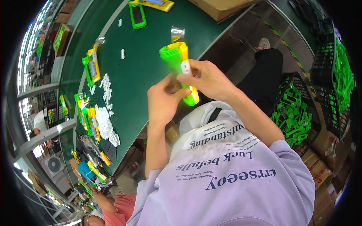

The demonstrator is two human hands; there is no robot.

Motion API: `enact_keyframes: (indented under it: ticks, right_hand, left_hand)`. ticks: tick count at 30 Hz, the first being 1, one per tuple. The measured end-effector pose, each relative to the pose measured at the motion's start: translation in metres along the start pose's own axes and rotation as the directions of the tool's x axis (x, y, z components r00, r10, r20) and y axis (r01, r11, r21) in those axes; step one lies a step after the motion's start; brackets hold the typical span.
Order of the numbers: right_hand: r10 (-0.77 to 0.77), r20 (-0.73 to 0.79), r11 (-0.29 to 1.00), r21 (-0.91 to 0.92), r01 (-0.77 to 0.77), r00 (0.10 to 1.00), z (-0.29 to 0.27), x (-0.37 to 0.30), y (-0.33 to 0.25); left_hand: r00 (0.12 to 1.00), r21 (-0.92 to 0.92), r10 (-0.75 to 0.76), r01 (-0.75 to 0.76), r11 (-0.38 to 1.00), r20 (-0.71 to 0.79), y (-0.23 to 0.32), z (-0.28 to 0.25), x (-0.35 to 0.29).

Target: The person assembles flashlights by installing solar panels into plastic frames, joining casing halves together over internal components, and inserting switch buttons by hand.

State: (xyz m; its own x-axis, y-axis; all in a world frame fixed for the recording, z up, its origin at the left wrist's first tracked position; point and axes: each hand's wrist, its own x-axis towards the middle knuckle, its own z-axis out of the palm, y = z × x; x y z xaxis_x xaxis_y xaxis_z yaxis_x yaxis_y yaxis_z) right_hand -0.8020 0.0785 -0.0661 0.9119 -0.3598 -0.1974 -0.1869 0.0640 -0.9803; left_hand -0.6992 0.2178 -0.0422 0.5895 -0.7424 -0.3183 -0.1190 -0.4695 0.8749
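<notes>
Between my hands is a yellow and green plastic housing [183,56], held upright over the near edge of the green table. It looks like a lamp body, with a white switch-like piece [185,68] on its side. The green part is smeared by motion. My right hand [207,77] grips the housing from the right, its thumb across the front. My left hand [162,98] has its fingers curled at the lower left side, thumb pressed to the housing. A shiny silver piece [177,33] shows just beyond the housing's top; I cannot tell whether it is attached.
The green table [132,67] carries a pile of white pieces [105,122], yellow-green housings [94,64] and a green frame [138,17]. A cardboard box [222,7] sits at the far edge. Right, black crates [301,81] hold green parts. A co-worker's arm [103,199] shows lower left.
</notes>
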Motion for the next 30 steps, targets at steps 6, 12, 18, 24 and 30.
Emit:
enact_keyframes:
  ticks: [6, 12, 18, 24, 30]
  right_hand:
    - [-0.07, -0.021, 0.997, 0.023, 0.071, 0.997, 0.018, 0.004, -0.003]
    - [0.047, -0.009, 0.915, 0.401, -0.04, 0.999, 0.034, 0.014, -0.002]
    - [0.218, -0.07, 0.758, 0.64, -0.124, 0.973, 0.021, 0.022, -0.012]
    - [0.269, -0.17, 0.816, 0.563, -0.13, 0.948, 0.027, 0.031, -0.016]
    - [0.223, -0.175, 0.855, 0.508, -0.106, 0.959, 0.031, 0.026, -0.013]
  left_hand:
    - [0.93, 0.381, 0.258, -0.147, 0.913, -0.261, -0.002, 0.014, -0.003]
    - [0.82, 0.391, 0.404, -0.244, 0.888, -0.406, -0.026, -0.007, -0.019]
    - [0.673, 0.609, 0.262, 0.348, 0.713, -0.691, -0.103, -0.165, -0.072]
    - [0.779, 0.766, 0.288, 0.349, 0.54, -0.557, -0.116, -0.221, -0.087]
    - [0.819, 0.722, 0.169, 0.361, 0.59, -0.548, -0.111, -0.224, -0.043]
